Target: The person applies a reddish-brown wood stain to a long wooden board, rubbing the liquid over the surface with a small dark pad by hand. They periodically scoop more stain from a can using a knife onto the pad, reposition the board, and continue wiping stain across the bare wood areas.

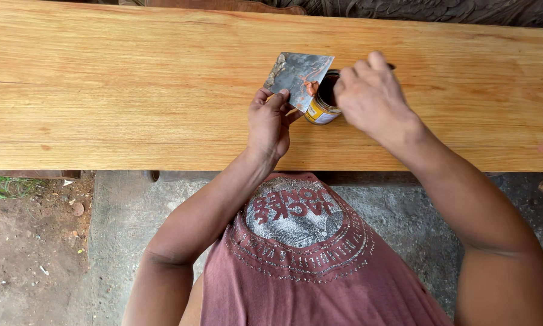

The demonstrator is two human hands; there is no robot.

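Outdoors, a long pale wooden surface (133,90) spans the view. Left hand (268,124) pinches a stained metal scraper (298,75). Right hand (371,96), grip closed on a thin stick, seemingly stirs brown filler in a small tin (321,108) between both hands.

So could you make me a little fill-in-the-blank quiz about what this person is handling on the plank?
1. The left hand holds a flat metal ____ smeared with brownish paste.
2. The small tin stands on a long wooden ____.
3. The right hand is over the tin, whose lid is ____.

Missing words: scraper; plank; off
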